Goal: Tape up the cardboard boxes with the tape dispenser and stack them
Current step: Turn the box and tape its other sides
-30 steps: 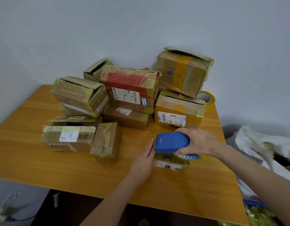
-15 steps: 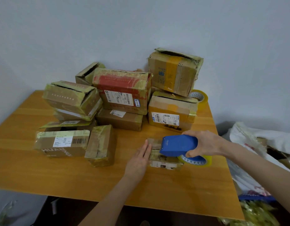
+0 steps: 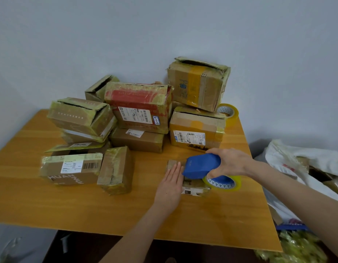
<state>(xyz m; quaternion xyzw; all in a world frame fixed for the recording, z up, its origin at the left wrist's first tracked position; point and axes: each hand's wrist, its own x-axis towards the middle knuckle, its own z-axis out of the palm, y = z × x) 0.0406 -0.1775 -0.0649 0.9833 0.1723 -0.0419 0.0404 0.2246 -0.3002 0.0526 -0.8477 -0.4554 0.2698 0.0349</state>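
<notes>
From your head camera, the small box [image 3: 195, 189] you are taping lies low and flat on the surface [image 3: 107, 209], near its right front, brown with glossy tape over it and a white label on its front edge. Your left hand [image 3: 170, 185] lies flat on the box's left end, fingers straight and together. Your right hand [image 3: 230, 162] grips the blue dispenser [image 3: 201, 166] from above, fingers curled over its back, and the dispenser sits on top of the box with its roll [image 3: 223, 184] of yellowish tape hanging off the right end. You have one dispenser, one loaded roll and one spare roll [image 3: 228, 112] standing on edge at the back right corner, touching the pile [image 3: 139, 105]. The pile behind holds about ten taped boxes, some stacked two high against the wall [image 3: 164, 35]. I count ten but cannot be sure, because the lower left ones overlap and hide each other. Most of the small box is covered by your hand and the dispenser, so its seam cannot be seen. The label print is too small to read. At the right edge a white bag [image 3: 297, 160] is cut off, and the yellow-green heap [image 3: 291, 249] below it is blurred.
</notes>
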